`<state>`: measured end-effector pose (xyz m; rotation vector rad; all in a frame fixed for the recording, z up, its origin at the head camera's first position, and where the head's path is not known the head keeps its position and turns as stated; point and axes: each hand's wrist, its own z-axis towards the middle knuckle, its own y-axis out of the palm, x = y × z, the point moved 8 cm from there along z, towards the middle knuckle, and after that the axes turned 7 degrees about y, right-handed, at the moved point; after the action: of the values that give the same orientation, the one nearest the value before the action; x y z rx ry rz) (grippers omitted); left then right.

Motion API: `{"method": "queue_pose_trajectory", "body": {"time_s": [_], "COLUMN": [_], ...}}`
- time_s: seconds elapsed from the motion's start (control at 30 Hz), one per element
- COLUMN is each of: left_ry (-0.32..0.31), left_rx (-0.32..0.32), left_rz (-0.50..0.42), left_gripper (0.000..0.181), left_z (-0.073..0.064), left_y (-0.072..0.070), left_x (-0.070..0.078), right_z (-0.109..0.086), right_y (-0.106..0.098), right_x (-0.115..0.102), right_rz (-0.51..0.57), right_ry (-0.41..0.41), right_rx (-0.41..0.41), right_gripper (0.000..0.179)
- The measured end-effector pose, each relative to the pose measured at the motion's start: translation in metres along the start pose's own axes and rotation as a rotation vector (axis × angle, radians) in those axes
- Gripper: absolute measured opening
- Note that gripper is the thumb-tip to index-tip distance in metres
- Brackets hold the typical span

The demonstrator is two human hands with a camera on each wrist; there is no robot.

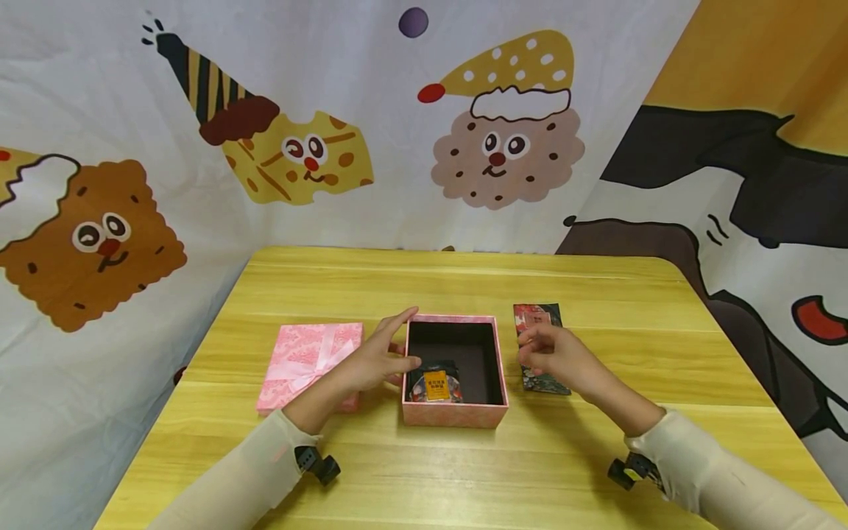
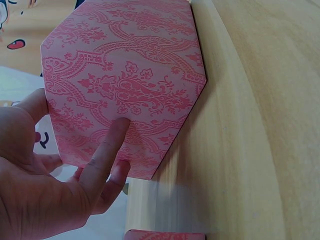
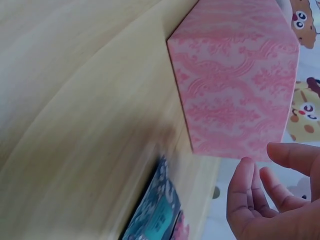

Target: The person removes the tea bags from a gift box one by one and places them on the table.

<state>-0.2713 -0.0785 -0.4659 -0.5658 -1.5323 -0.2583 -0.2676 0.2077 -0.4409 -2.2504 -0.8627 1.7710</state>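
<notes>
An open pink patterned gift box (image 1: 454, 417) with a dark inside stands mid-table. My left hand (image 1: 380, 357) holds its left wall, thumb over the rim and fingers against the outside; the left wrist view shows fingertips (image 2: 120, 125) on the patterned side. Inside the box, at the front left, lies a dark packet with a yellow label (image 1: 436, 385). To the right of the box, my right hand (image 1: 559, 357) is above a dark floral packet (image 1: 548, 383) on the table. Its fingers (image 3: 242, 185) are loosely bent with nothing visible between them.
The pink box lid (image 1: 298, 353) with a ribbon bow lies left of the box, partly behind the left forearm. Beneath everything is a wood-grain table (image 1: 424, 478). A cartoon-printed cloth (image 1: 391, 221) hangs behind it.
</notes>
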Motion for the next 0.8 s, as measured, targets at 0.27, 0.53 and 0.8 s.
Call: {"method": "queue_pose_trajectory", "body": {"time_s": [0.27,0.53,0.8], "left_ry": [-0.001,-0.006,0.003], "left_rx": [0.0,0.002,0.009], "left_rz": [0.007,0.014,0.035], "left_gripper": [0.091,0.091,0.091], "left_z": [-0.001,-0.001,-0.001], "left_y": [0.0,0.0,-0.002], "left_x": [0.001,0.0,0.001], "right_z": [-0.003,-0.008,-0.013], "right_y": [0.007,0.013,0.021], "right_x": [-0.01,-0.023,-0.038], "right_rz": [0.011,0.006,0.024], "right_ry": [-0.039,-0.101,-0.142], "right_rx": [-0.009,-0.014,-0.039], "right_gripper": [0.03,0.029,0.025]}}
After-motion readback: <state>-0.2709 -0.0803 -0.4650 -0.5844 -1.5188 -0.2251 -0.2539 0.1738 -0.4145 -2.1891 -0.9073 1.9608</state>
